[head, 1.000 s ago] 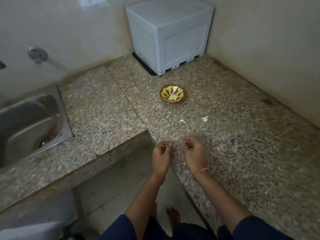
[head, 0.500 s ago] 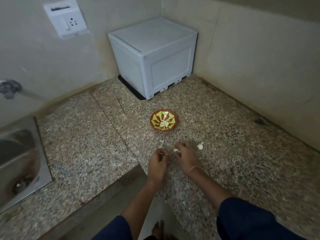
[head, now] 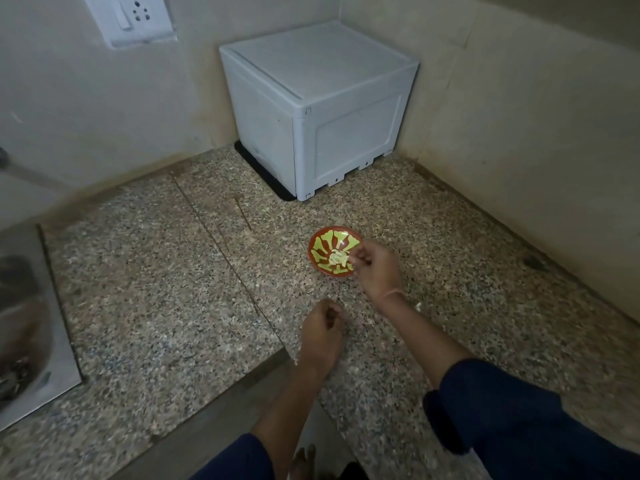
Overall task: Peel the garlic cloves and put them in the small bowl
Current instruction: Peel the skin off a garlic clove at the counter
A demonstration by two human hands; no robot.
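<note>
Beige walls meet in a far corner above a speckled stone desk (head: 145, 292). A white plastic box (head: 318, 109) fills that corner, and a switch plate (head: 131, 19) sits on the left wall, cut off by the top edge. A steel sink (head: 20, 323) is sunk into the far left of the desk, with only part of it in view.

The small bowl (head: 323, 249) – red with yellow marks – stands in the open middle, well apart from the box and the walls. Pale garlic cloves (head: 337, 259) lie at its centre. The right hand (head: 377, 268) hovers over the bowl's right rim and hides that side. Its fingertips are bunched together, and I cannot tell whether the grip holds a clove.

The left hand (head: 320, 334) sits nearer, just beside the inner corner where the desk's front edge steps back. Its fingers are curled toward the thumb, and anything inside that grip is hidden. A small white scrap (head: 418, 306) lies just right of the right wrist.

Bare desk spreads to the left and right of the bowl. Below the cut-out edge the floor is dim – bare toes (head: 304, 457) show there.
</note>
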